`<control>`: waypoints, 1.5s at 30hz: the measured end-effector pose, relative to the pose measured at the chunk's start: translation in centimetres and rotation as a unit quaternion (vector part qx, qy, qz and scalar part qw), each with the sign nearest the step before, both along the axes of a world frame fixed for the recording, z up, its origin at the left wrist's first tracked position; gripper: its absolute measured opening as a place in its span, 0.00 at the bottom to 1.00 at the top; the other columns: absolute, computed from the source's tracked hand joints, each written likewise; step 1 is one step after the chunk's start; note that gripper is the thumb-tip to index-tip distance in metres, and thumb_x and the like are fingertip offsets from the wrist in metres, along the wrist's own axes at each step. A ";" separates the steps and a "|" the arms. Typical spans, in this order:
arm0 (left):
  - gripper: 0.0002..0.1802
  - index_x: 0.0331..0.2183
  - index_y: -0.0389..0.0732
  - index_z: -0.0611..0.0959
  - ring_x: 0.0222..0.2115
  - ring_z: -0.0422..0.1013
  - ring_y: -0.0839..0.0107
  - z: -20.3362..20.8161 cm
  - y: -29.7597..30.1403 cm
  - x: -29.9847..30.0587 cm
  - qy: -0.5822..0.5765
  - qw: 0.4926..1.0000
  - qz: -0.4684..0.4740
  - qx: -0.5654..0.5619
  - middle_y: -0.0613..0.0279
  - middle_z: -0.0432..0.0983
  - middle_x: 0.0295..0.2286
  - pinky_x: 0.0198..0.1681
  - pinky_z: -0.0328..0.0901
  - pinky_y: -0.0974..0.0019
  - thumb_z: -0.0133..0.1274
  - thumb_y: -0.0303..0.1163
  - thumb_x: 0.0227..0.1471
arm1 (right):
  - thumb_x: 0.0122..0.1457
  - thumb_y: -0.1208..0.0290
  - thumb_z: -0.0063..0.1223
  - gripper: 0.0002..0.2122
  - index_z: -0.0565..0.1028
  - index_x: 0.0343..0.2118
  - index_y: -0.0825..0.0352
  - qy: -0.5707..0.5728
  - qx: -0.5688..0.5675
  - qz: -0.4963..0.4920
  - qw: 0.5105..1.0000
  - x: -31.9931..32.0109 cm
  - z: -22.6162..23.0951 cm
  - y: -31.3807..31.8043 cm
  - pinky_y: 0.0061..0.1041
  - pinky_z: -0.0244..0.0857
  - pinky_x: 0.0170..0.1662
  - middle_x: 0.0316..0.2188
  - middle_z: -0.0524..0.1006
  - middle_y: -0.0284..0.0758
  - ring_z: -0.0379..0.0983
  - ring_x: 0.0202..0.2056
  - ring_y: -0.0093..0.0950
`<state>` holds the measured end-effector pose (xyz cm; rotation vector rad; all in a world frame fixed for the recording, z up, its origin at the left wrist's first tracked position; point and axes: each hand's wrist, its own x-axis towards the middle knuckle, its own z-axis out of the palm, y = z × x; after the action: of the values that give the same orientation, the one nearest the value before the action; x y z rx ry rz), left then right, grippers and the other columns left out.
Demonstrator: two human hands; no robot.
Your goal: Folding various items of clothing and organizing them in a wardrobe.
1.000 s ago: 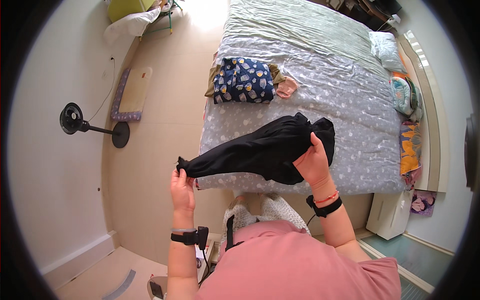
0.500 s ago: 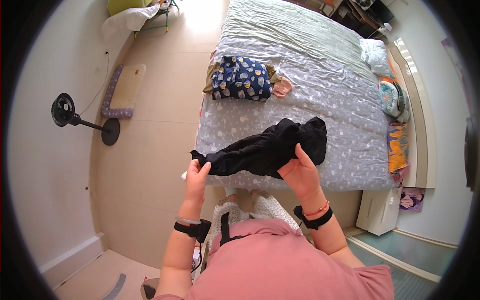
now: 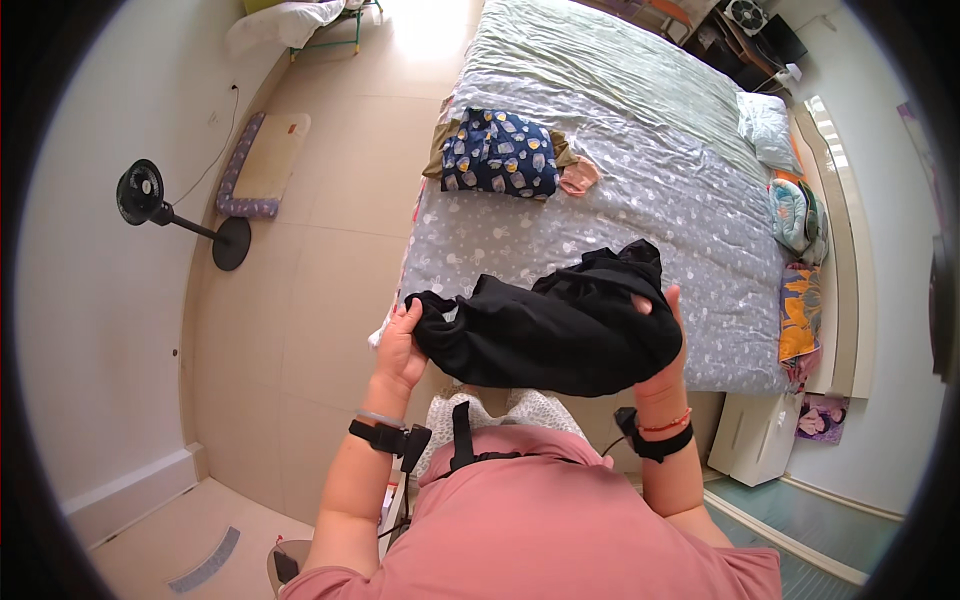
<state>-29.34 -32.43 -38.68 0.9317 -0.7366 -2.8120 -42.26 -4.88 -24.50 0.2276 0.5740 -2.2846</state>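
A black cloth garment stretches between my two hands, bunched and loosely folded, above the near edge of the bed; its exact kind cannot be made out. My left hand pinches its left end, where a small gap shows in the fabric. At the other end my right hand grips the cloth, which drapes over the palm and hides part of the fingers. Beyond the garment, a folded navy patterned cloth lies on the bed on top of an olive-brown one, with a small pink cloth beside it.
The bed has a grey patterned sheet and a rumpled pale green cover. Pillows and folded bedding line its right side. Off to the left stand a black fan and a pet bed. A white cabinet is at the near right.
The garment has been drawn nearer to me and hangs wider. My right hand, earlier spread beside the cloth, now has it between thumb and fingers and sits farther right. My left hand keeps its end.
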 end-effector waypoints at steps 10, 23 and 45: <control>0.13 0.46 0.39 0.72 0.46 0.68 0.68 12.1 3.8 -6.4 0.205 0.976 -0.058 -0.042 0.60 0.72 0.45 0.51 0.61 0.63 0.41 0.32 0.61 | 0.52 0.53 0.58 0.21 0.75 0.30 0.72 0.286 0.647 0.207 0.676 -0.3 -6.5 5.5 0.24 0.63 0.31 0.21 0.71 0.28 0.64 0.25 0.20; 0.08 0.39 0.40 0.72 0.37 0.72 0.75 17.2 7.3 -8.7 0.201 0.955 -0.147 -0.161 0.65 0.74 0.35 0.42 0.66 0.71 0.44 0.33 0.60 | 0.58 0.75 0.50 0.13 0.71 0.46 0.71 0.433 0.266 0.126 0.852 -4.8 -4.0 1.1 0.19 0.63 0.47 0.42 0.74 0.30 0.68 0.42 0.18; 0.14 0.36 0.36 0.80 0.28 0.70 0.78 18.6 7.0 -10.6 0.122 0.767 -0.283 -0.563 0.66 0.76 0.27 0.32 0.67 0.72 0.60 0.32 0.47 | 0.53 0.66 0.58 0.12 0.71 0.25 0.71 0.616 0.339 0.147 0.696 -6.7 6.2 -4.6 0.18 0.55 0.25 0.17 0.64 0.26 0.57 0.23 0.13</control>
<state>-39.98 -25.40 -20.04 0.0912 -2.5034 -1.9782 -48.97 -9.49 -18.35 -1.0844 1.9450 -1.5035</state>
